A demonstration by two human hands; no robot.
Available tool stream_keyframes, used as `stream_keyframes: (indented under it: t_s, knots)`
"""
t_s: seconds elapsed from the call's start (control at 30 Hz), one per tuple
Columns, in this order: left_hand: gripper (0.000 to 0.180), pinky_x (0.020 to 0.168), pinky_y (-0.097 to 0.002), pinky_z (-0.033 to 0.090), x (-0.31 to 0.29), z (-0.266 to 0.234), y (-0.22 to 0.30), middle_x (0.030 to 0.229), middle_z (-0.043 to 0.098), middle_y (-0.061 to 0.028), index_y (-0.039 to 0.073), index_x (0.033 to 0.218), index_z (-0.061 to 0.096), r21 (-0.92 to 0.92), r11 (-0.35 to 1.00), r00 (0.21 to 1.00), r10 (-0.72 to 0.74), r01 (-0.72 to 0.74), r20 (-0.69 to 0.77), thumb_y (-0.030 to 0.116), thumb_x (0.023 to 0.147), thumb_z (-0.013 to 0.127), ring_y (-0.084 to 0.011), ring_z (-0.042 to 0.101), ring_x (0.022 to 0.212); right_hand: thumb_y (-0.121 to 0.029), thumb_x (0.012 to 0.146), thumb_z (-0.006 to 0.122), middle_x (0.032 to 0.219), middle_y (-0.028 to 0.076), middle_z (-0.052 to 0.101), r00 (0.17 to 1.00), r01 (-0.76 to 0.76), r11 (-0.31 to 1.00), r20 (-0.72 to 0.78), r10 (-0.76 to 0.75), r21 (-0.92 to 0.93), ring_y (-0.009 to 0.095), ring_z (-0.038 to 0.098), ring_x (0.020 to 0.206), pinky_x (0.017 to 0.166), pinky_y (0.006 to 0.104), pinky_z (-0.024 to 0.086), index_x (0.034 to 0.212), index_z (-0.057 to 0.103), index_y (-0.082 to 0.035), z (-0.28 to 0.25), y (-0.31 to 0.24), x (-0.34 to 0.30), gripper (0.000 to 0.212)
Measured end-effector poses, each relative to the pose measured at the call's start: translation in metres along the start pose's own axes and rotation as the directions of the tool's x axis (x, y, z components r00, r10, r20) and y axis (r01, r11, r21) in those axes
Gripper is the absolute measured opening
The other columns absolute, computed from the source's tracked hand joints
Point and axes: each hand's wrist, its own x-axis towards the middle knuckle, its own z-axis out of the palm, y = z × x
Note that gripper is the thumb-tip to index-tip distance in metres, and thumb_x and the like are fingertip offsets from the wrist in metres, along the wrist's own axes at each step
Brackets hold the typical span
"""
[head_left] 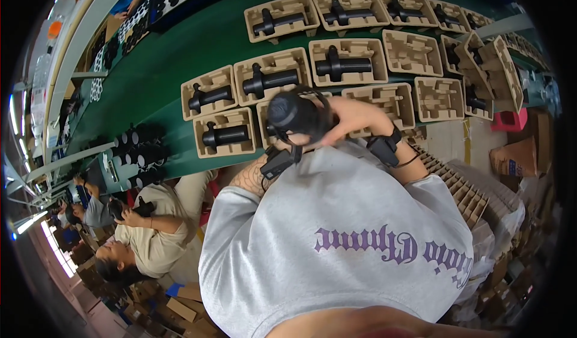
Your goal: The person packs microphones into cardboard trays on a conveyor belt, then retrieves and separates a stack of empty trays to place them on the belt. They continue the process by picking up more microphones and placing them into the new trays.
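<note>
Close to my chest, a black rounded device with a thick cylindrical body is held between both hands. My right hand curls round its right side, thumb toward me and fingers partly hidden behind it. Beneath the device, my left hand supports it; most of those fingers are covered. A black strap or cord loops over the device's right part. Just beyond my hands, a brown moulded tray carries a similar black cylindrical device with a crosspiece. Another such tray lies left of my hands, also loaded.
Rows of brown trays cover the green table, some loaded, others showing bare recesses. Trays stand tilted at the right. Several black cylinders stand at the left. A seated co-worker is at my left; cardboard dividers lie at my right.
</note>
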Motion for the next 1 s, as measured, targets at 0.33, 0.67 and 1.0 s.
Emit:
stream_keyframes:
  t_s: [0.33, 0.67, 1.0]
  knots:
    - [0.048, 0.073, -0.0301, 0.052, 0.034, -0.003, -0.049, 0.095, 0.062, -0.011, 0.0, 0.114, 0.049, -0.241, 0.688, 0.699, -0.713, 0.685, -0.048, 0.041, 0.096, 0.032, -0.0198, 0.061, 0.089, -0.024, 0.065, 0.077, 0.107, 0.014, 0.059, 0.582, -0.036, 0.982, -0.802, -0.132, -0.187, 0.026, 0.057, 0.104, 0.09, 0.0371, 0.043, 0.114, 0.052, -0.001, 0.013, 0.056, -0.066, 0.059]
    - [0.035, 0.064, -0.0253, 0.049, 0.019, -0.024, -0.032, 0.093, 0.06, -0.0065, 0.005, 0.111, 0.053, -0.07, 0.711, 0.677, -0.69, 0.699, -0.257, 0.032, 0.095, 0.036, -0.0144, 0.061, 0.078, 0.006, 0.071, 0.051, 0.133, 0.014, 0.039, 0.547, -0.618, 0.499, -0.788, -0.282, -0.608, 0.035, 0.028, 0.13, 0.107, 0.0537, 0.019, 0.126, 0.048, -0.011, 0.041, 0.133, -0.131, 0.058]
    - [0.035, 0.065, -0.0248, 0.048, 0.006, -0.029, -0.034, 0.092, 0.061, -0.0049, 0.006, 0.11, 0.055, -0.06, 0.788, 0.735, -0.597, 0.613, -0.321, 0.032, 0.094, 0.037, -0.0129, 0.06, 0.081, -0.024, 0.09, 0.049, 0.142, 0.011, 0.033, 0.516, -0.6, 0.585, -0.822, -0.239, -0.546, 0.035, 0.025, 0.132, 0.107, 0.0518, 0.018, 0.134, 0.038, -0.006, 0.037, 0.132, -0.078, 0.049]
